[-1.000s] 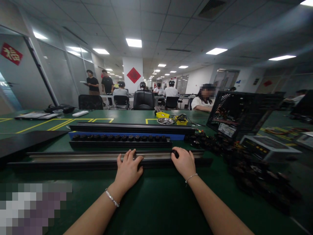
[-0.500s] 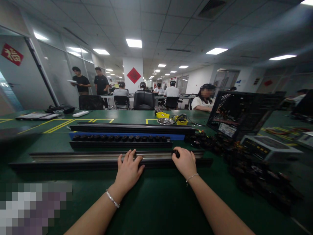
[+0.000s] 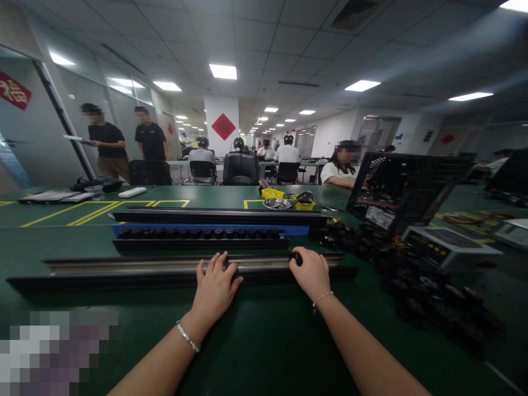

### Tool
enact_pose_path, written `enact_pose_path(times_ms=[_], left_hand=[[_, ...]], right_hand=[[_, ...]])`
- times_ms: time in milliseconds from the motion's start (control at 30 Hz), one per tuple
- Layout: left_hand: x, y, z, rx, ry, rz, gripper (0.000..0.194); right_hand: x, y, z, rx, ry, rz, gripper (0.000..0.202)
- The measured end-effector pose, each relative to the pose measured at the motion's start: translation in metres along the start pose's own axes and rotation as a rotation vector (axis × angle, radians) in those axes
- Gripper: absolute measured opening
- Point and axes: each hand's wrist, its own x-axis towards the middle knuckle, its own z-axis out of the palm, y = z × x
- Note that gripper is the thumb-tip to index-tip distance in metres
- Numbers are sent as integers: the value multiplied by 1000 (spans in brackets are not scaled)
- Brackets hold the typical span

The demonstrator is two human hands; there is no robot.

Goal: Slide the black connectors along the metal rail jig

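A long metal rail with black edges (image 3: 136, 270) lies across the green table in front of me. My left hand (image 3: 215, 286) rests on its middle, fingers apart, with the fingertips over the channel. My right hand (image 3: 309, 270) is near the rail's right end, its thumb and index finger closed on a small black part (image 3: 296, 257) at the channel. Behind lies a shorter black rail (image 3: 202, 243) with a row of several round black parts (image 3: 218, 233) along a blue strip (image 3: 293, 230). Farther back is another long dark rail (image 3: 223, 216).
At the right are a heap of black parts (image 3: 429, 286), a metal power supply box (image 3: 454, 248) and an open computer case (image 3: 408, 190). A round metal dish (image 3: 276, 204) and a yellow tray (image 3: 273, 193) stand behind the rails. A person (image 3: 340, 165) sits across the table.
The view has shifted slightly to the right. Both hands keep nearly the same places on the rail. The two standing people in the background appear farther left.
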Motion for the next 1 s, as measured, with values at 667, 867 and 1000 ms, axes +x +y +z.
enact_pose_path(times_ms=[667, 867, 1000], left_hand=[[0, 0, -1, -1, 8, 8, 29], [0, -1, 0, 23, 4, 14, 30], [0, 0, -1, 23, -2, 14, 29]], right_hand=[[1, 13, -4, -58, 41, 67, 36], [1, 12, -4, -57, 37, 71, 37], [2, 13, -4, -63, 39, 76, 36]])
